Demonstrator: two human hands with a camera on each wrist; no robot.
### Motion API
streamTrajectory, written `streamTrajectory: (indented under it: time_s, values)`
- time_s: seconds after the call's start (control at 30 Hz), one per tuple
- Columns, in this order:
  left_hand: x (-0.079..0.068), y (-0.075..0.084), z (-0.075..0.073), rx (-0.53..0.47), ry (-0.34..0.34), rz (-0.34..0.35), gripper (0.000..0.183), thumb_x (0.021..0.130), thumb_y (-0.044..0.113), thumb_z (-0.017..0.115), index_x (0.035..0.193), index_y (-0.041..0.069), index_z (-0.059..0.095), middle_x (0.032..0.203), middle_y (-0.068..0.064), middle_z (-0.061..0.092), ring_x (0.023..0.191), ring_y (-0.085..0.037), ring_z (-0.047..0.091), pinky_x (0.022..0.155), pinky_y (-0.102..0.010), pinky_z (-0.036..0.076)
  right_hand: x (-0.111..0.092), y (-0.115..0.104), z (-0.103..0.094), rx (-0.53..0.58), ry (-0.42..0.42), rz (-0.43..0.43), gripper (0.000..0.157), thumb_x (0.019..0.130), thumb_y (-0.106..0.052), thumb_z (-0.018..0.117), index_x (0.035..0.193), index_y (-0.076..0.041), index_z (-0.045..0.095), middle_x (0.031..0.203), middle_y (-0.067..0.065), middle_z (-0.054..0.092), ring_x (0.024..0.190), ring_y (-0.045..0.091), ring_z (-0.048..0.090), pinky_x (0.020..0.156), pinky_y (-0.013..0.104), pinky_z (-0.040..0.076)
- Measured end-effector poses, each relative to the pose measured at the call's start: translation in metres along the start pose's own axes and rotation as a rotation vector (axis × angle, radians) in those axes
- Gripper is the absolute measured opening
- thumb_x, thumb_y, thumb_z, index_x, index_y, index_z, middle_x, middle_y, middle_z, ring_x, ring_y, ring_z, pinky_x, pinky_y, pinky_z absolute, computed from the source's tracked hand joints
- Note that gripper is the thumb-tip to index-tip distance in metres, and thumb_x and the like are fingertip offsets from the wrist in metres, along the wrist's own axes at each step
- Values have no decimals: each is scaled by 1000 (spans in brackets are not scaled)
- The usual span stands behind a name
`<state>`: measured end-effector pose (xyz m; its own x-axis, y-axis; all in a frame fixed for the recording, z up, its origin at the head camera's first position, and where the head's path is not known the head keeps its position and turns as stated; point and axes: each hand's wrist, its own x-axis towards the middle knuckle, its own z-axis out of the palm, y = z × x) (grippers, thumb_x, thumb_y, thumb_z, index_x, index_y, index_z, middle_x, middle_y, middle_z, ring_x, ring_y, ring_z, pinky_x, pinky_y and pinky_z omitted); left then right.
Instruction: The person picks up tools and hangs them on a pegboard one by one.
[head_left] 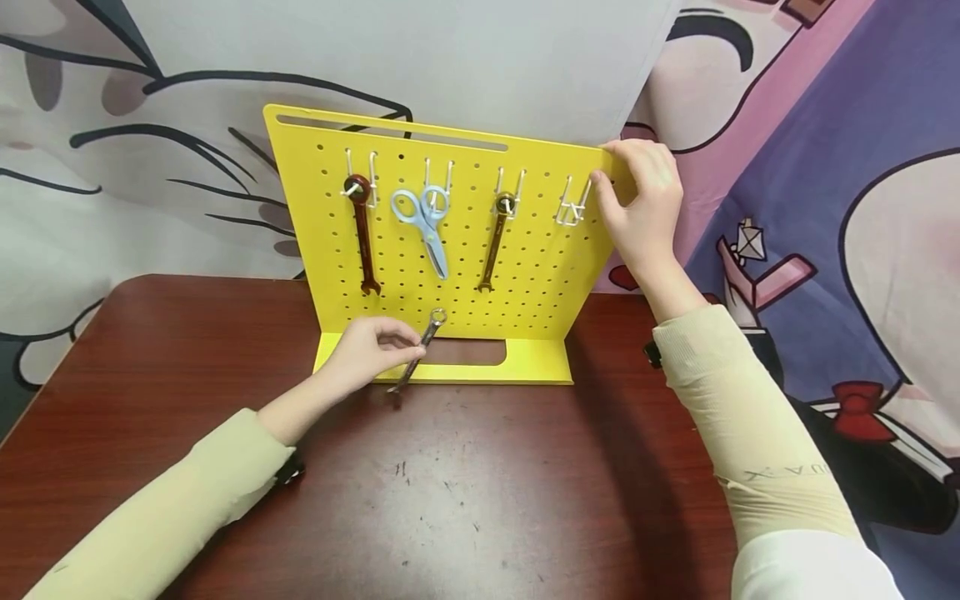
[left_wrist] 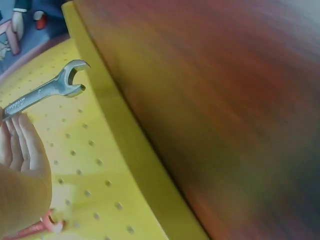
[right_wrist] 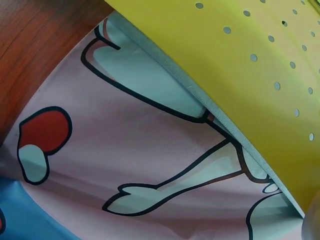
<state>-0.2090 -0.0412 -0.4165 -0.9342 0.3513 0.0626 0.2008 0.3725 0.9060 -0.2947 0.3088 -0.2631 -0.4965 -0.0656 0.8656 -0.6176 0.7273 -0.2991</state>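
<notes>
My left hand (head_left: 371,350) pinches a silver combination wrench (head_left: 431,330) between thumb and fingers, low in front of the yellow pegboard (head_left: 540,275). In the head view its ring end points up and its open end down; the left wrist view shows the open jaw of the wrench (left_wrist: 45,91) close up. My right hand (head_left: 645,200) grips the board's upper right corner, thumb on the front face. On the board's hooks hang a dark red wrench (head_left: 363,242), light blue scissors (head_left: 432,233) and a gold-toned wrench (head_left: 492,250). Beside the right thumb, a white wire hook (head_left: 572,213) holds nothing.
The pegboard stands on its yellow base (head_left: 551,362) on a reddish-brown table (head_left: 465,483). Behind it hangs a printed cloth (head_left: 210,167), with a pink and purple part (head_left: 810,250) on the right.
</notes>
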Motion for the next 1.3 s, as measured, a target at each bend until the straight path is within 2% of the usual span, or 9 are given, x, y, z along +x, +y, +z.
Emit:
streamTrajectory:
  time_s: [0.13, 0.33, 0.53, 0.73, 1.03, 1.3]
  values:
    - [14, 14, 13, -79, 23, -26, 20, 92, 11, 83, 106, -2, 79, 104, -19, 80, 83, -9, 74, 78, -20, 62, 0, 1, 0, 1, 6, -4, 27, 96, -15, 75, 114, 4, 76, 115, 20, 77, 114, 38, 64, 110, 43, 45]
    - [34, 34, 35, -167, 40, 10, 21, 90, 9, 84, 107, -2, 79, 107, -19, 80, 84, -10, 73, 82, -23, 62, 0, 1, 1, 2, 7, -7, 29, 97, -18, 75, 115, 4, 76, 115, 21, 77, 114, 38, 65, 110, 42, 46]
    - [50, 59, 58, -281, 28, 14, 21, 90, 6, 83, 109, -3, 78, 108, -19, 79, 85, -10, 73, 86, -27, 64, 0, 0, 2, 7, 11, -11, 29, 97, -19, 75, 115, 4, 76, 114, 21, 77, 114, 39, 64, 109, 42, 46]
    - [62, 84, 77, -339, 29, 77, 19, 91, 5, 83, 108, -3, 78, 109, -20, 79, 88, -14, 73, 86, -27, 63, 0, 0, 1, 4, 7, -4, 28, 96, -17, 75, 115, 4, 76, 115, 20, 77, 114, 38, 64, 110, 42, 46]
    - [80, 120, 92, -432, 79, 111, 18, 92, 6, 83, 106, -3, 79, 109, -20, 80, 87, -13, 74, 84, -22, 61, 0, 1, -1, -4, 5, 6, 27, 96, -16, 75, 116, 3, 76, 115, 19, 77, 114, 38, 64, 110, 42, 46]
    - [90, 135, 95, -469, 119, 168, 19, 93, 6, 81, 109, -5, 79, 110, -21, 79, 89, -16, 74, 83, -19, 59, 0, 1, 1, 3, 12, -2, 26, 96, -15, 75, 116, 3, 76, 115, 20, 77, 114, 38, 64, 110, 42, 46]
